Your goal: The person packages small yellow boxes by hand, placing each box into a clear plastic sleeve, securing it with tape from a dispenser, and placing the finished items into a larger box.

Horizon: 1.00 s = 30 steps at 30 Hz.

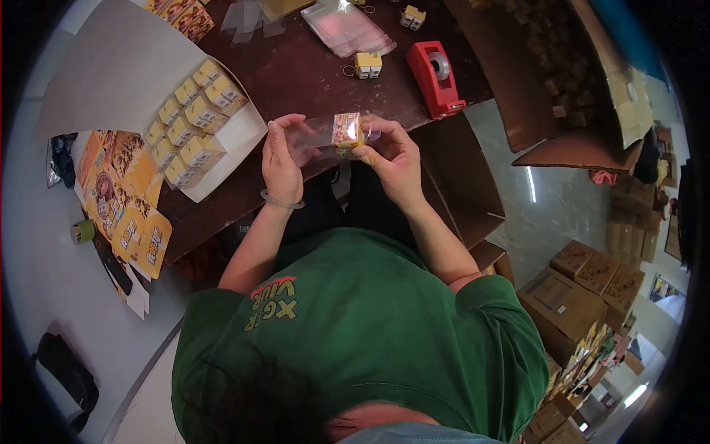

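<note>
Between my two hands is a clear plastic bag with a small printed box at its right end. My left hand pinches the bag's left end between thumb and fingers. With thumb and fingers, my right hand grips the small box at its right side. Farther back on the dark table lie a yellow and white keychain piece, a similar piece and a stack of clear bags. A red tape dispenser stands to their right.
Several wrapped yellow pieces stand in rows in a white-lined tray at the left. Orange printed cartons lie beside it. An open cardboard box is below the table's right edge, and another large one is at the upper right.
</note>
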### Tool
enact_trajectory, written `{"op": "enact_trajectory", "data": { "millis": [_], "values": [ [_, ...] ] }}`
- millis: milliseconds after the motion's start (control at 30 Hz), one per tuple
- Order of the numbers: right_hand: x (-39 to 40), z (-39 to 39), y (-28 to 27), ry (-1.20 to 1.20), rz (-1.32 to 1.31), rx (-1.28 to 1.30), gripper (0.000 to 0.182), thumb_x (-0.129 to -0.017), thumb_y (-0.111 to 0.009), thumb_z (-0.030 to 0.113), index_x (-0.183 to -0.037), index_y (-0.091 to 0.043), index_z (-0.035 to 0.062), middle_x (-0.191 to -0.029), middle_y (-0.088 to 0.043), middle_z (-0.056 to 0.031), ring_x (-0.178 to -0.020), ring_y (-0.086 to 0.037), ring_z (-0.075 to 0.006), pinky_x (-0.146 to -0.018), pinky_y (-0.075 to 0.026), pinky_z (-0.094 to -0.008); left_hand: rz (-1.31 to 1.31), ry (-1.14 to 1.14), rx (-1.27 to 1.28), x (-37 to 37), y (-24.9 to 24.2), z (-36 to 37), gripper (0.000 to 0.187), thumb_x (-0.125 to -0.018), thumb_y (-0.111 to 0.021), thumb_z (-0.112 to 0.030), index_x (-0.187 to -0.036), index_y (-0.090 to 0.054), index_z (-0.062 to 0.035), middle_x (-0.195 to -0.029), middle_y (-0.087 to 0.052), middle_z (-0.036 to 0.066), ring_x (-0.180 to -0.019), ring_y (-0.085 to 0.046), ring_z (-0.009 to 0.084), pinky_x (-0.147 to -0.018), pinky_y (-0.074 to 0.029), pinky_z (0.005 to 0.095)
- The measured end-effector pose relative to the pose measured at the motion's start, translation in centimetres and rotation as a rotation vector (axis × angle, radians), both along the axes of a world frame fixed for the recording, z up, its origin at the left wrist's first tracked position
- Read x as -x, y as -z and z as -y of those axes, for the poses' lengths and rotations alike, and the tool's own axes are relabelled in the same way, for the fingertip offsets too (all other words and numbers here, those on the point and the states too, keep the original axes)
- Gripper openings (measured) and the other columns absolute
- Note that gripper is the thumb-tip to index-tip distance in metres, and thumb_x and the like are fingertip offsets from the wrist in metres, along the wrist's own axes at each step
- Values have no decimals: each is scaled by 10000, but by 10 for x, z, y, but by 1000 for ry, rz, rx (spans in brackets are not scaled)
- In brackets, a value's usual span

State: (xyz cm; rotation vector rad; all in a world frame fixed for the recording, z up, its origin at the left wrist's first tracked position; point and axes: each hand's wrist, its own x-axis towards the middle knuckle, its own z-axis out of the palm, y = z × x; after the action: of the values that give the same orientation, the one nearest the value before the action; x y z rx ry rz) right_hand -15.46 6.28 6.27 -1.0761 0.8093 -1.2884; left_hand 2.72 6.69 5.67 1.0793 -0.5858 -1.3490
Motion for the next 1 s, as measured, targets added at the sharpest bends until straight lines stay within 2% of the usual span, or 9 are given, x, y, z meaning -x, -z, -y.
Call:
{"op": "enact_trajectory", "data": {
  "millis": [133,233,400,600,700,767,833,933,1000],
  "values": [
    [6,-3,-1,142,-566,278,250,-805,-756,124,-1033,-708,31,-1208,-608,-121,-1031,-621,-239,-862,-491,-342,46,-1,-7,1,4,-1,467,-1067,-307,-419,-1143,-573,-43,-981,-588,39,-897,-568,102,-724,-516,270],
    [3,-19,-24,-245,-554,185,306,-863,-701,172,-1138,-688,40,-1209,-645,-139,-1119,-599,-251,-980,-445,-350,118,9,15,5,6,-2,470,-1072,-305,-399,-1159,-579,-27,-1016,-588,38,-913,-564,95,-768,-496,258],
    [8,3,-13,-448,-457,178,288,-896,-671,162,-1159,-683,48,-1158,-683,-116,-1096,-628,-267,-980,-455,-373,-69,174,44,16,5,-15,465,-1079,-288,-356,-1300,-518,-17,-1110,-571,58,-1021,-547,105,-936,-429,256],
    [26,56,-46,-958,-417,200,218,-871,-693,85,-1077,-701,14,-1050,-714,-119,-983,-665,-197,-887,-506,-314,-224,1119,-3,-40,-1,18,735,-917,-665,-243,-1493,-278,-4,-1352,-528,127,-1240,-508,184,-1055,-388,326],
    [30,106,-48,-505,-435,151,367,-865,-705,134,-1204,-618,22,-1123,-664,-122,-1031,-640,-225,-896,-498,-310,-155,794,39,-37,-1,27,761,-845,-741,-139,-1463,-315,-12,-1254,-563,98,-1171,-543,174,-1009,-431,308],
    [35,144,-12,-74,-1122,712,487,-816,-732,134,-1262,-563,31,-1150,-645,-142,-1069,-619,-313,-931,-490,-362,55,572,128,-34,14,36,636,-814,-744,-52,-1343,-394,-16,-1226,-558,94,-1169,-536,170,-1015,-430,307],
    [34,162,28,-52,-1388,725,518,-818,-725,121,-1295,-537,45,-1192,-630,-140,-1103,-602,-323,-972,-471,-369,193,411,211,-29,38,37,578,-800,-738,-10,-1279,-415,-26,-1239,-549,100,-1182,-527,172,-1030,-422,313],
    [29,149,19,-89,-1043,265,483,-756,-759,117,-1191,-571,26,-1152,-633,-149,-1061,-615,-311,-949,-480,-362,289,309,247,-24,53,35,578,-771,-737,42,-1237,-403,-31,-1263,-527,109,-1221,-508,198,-1073,-392,328],
    [33,134,34,-147,-560,-110,400,-805,-757,119,-1152,-584,24,-1110,-644,-100,-1037,-614,-190,-931,-476,-305,301,284,269,-22,64,28,609,-762,-746,42,-1252,-390,-24,-1277,-514,115,-1250,-494,212,-1083,-383,335]
  ]
}}
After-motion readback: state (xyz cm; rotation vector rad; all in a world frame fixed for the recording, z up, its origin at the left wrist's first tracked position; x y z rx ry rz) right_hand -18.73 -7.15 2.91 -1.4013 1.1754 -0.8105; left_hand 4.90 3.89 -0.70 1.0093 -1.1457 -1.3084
